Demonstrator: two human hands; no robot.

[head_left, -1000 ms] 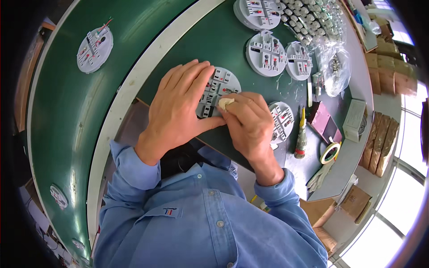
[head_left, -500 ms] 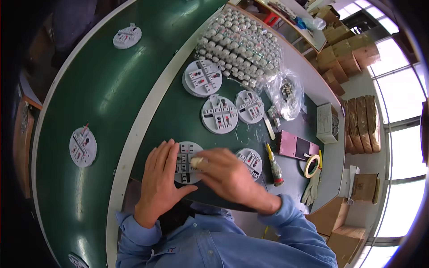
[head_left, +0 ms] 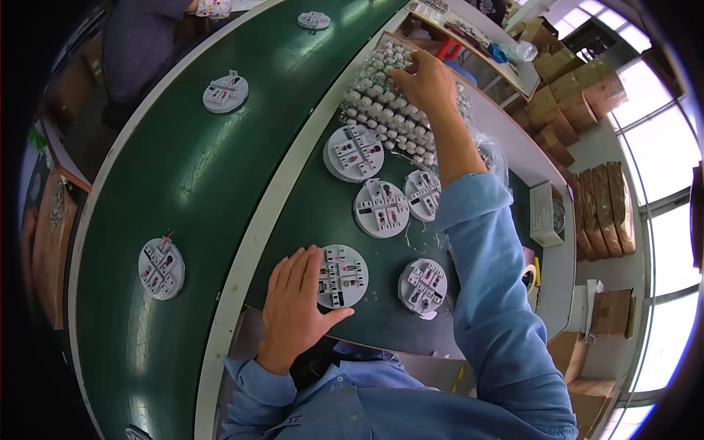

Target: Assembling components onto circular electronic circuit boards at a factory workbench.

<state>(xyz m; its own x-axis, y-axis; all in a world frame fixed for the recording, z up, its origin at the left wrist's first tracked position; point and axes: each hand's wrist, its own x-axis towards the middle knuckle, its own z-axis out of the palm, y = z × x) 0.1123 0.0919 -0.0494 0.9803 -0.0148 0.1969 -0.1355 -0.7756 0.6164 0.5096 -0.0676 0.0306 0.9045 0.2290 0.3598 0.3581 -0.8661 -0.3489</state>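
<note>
My left hand (head_left: 297, 304) lies flat, fingers stretched out, against the left edge of a round white disc (head_left: 345, 293) fitted with small black, white and red parts. Far from it, my right hand (head_left: 429, 81) reaches over the bagged rows of small round white pieces (head_left: 381, 99). Its thumb and bent fingers are apart, and nothing shows between them. Similar discs stand on the green table: one (head_left: 423, 287) right of the left hand, another (head_left: 381, 208) further back, one (head_left: 353, 152) by the white pieces, and one (head_left: 422, 195) partly behind my right forearm.
A green conveyor (head_left: 213, 172) runs along the left with more discs (head_left: 161, 268) on it, beyond a pale rail (head_left: 268, 213). At the right stand a white box (head_left: 545, 213) and a tape roll (head_left: 529, 277). Cartons (head_left: 612, 315) are stacked behind. A person (head_left: 139, 44) is at the far left.
My right hand has left the disc by my left hand and stretched forward to the white pieces. The left hand stays at the disc's edge. The whole view has shifted.
</note>
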